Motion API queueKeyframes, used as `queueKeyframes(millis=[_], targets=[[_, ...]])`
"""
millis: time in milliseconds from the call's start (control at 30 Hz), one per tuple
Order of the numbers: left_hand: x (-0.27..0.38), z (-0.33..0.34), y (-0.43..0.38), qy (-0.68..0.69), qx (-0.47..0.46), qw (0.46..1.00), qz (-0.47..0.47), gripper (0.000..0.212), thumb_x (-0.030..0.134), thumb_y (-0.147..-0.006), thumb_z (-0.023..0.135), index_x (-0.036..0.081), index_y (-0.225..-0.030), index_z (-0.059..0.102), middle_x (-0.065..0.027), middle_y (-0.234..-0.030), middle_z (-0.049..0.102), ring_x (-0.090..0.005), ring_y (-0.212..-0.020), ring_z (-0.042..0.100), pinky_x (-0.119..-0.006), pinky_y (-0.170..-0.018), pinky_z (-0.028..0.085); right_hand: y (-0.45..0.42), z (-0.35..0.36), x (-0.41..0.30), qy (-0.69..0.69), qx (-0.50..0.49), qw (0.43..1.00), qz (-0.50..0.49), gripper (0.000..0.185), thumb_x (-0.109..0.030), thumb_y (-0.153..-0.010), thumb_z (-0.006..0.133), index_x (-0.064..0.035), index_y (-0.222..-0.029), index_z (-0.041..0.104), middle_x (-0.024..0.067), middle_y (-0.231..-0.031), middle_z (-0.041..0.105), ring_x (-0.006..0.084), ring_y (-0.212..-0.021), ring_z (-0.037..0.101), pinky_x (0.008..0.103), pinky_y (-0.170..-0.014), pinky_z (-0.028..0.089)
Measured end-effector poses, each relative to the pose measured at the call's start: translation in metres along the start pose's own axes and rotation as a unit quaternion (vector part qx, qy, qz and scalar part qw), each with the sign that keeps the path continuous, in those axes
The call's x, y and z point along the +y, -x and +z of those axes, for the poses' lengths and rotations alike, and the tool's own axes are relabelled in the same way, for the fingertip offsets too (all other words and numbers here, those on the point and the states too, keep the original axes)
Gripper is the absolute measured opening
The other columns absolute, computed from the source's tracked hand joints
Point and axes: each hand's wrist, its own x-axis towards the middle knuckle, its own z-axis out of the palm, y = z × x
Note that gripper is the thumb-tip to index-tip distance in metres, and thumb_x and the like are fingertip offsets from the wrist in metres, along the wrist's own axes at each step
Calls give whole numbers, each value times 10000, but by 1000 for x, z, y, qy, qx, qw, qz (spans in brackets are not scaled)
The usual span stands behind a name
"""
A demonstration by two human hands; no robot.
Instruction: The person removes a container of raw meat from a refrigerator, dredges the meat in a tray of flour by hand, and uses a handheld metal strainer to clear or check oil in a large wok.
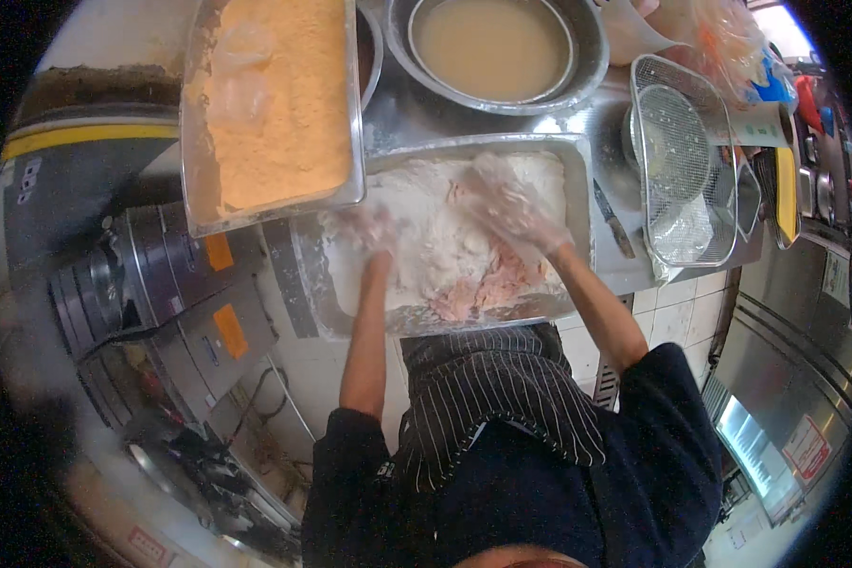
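A rectangular metal tray (586,213) of white flour (419,184) lies before me. Pink raw meat pieces (500,277), partly coated, are at the tray's near right side. My right hand (515,202), in a clear plastic glove, is over the flour beyond the meat, blurred by motion. On the tray's left side is my left hand (366,231), also gloved and blurred, at the flour. Whether either hand holds anything is not clear. Some pink shows near my right fingers.
A metal tray of orange breading (291,142) overlaps the flour tray's back left corner. Behind stands a metal basin (589,71) of cloudy liquid. To the right lie a knife (613,220) and a wire mesh basket (728,213); plastic bags (724,42) are at the back right.
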Motion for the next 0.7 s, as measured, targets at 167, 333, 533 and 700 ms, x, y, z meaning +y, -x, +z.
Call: queueKeyframes(millis=[167,333,533,700], targets=[[38,-27,-15,-173,-82,981,-40,647,409,-867,374,3,-1343,212,-180,-1341,307,-309,-1262,250,-429,-1053,162,-28,70,8,111,-65,991,-36,603,-424,-884,358,-44,-1339,245,189,-1372,257,320,-1286,217,382,-1062,160],[34,25,38,17,-17,981,194,565,355,-907,315,-24,-1320,242,-188,-1337,309,-290,-1268,243,-394,-1061,169,-15,59,-3,6,-339,941,-21,528,-349,-869,400,-9,-1271,367,235,-1221,433,330,-1109,448,420,-996,304],[60,-76,72,-1,-303,926,225,601,406,-893,368,-25,-1304,284,-229,-1327,300,-290,-1266,242,-361,-1054,191,60,-5,40,-245,-153,954,80,592,-406,-840,462,-11,-1270,361,201,-1220,443,272,-1090,467,388,-983,337],[53,-33,78,83,-222,970,44,812,529,-772,528,-56,-1285,297,-216,-1304,359,-293,-1204,364,-347,-1004,292,70,20,21,81,-80,985,128,687,-422,-810,517,-40,-1321,262,207,-1254,399,305,-1158,397,401,-999,302]])
